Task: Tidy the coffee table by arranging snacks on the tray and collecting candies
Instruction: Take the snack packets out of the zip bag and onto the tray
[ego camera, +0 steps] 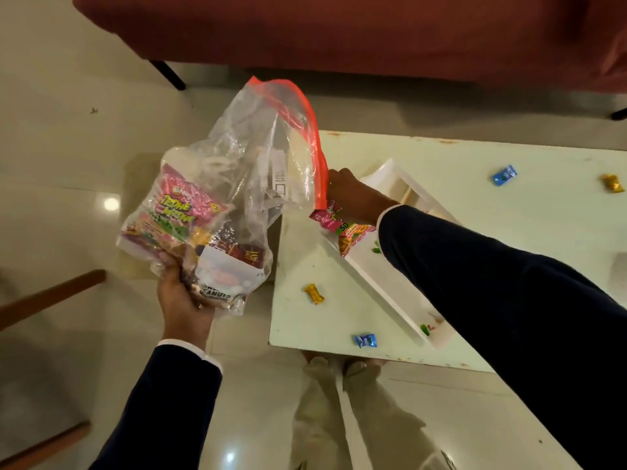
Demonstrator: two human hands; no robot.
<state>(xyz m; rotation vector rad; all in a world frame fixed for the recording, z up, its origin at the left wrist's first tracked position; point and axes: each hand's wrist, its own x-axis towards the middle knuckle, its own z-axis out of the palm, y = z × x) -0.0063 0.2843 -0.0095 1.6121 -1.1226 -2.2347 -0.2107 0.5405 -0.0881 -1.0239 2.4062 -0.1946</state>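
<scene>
The coffee table (475,239) bore the white tray (380,276), its long axis running diagonally from far-left to near-right; the left hand (183,300) gripped the clear bag (237,184) from below, mouth up — likely to keep the remaining snacks in; the right hand (353,198) closed on a snack packet (342,228) at the tray's far end; candies (314,293) lay scattered around.

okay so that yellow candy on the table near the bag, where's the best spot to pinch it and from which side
Pinch the yellow candy across its plump middle, coming straight down from above. It lies flat on the table with bare surface all round, and its twisted ends look thin and likely to slip.
</scene>
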